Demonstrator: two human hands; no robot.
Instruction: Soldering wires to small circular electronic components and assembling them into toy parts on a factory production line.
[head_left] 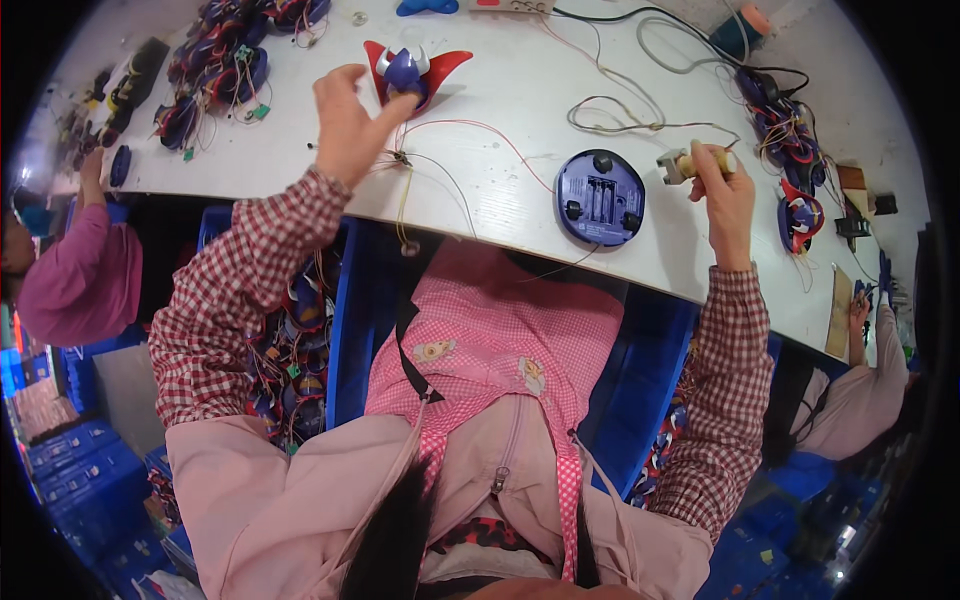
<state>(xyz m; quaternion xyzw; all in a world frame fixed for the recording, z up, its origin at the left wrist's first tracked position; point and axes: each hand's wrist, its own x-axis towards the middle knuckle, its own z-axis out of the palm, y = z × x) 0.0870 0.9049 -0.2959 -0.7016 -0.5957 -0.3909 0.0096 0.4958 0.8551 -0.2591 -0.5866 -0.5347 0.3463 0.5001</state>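
My left hand (348, 125) is at the table's left middle, fingers spread, with its thumb against the lower edge of a purple, red and white toy part (405, 75) with wing-like sides. Thin wires trail from this part towards the table's front edge. In my right hand (728, 200) is a small tool (685, 165) with a block-shaped metal head and a yellowish body. A cable (640, 125) runs across the table to it. Between my hands lies a purple oval toy base (600, 197) with an uncovered battery compartment and black feet. A red wire leads to it.
Piles of similar wired toy parts lie at the far left (215, 75) and right (785, 125) of the white table (480, 90). Blue bins (350, 330) holding more parts stand below. Co-workers sit at the left (85, 270) and right (850, 400).
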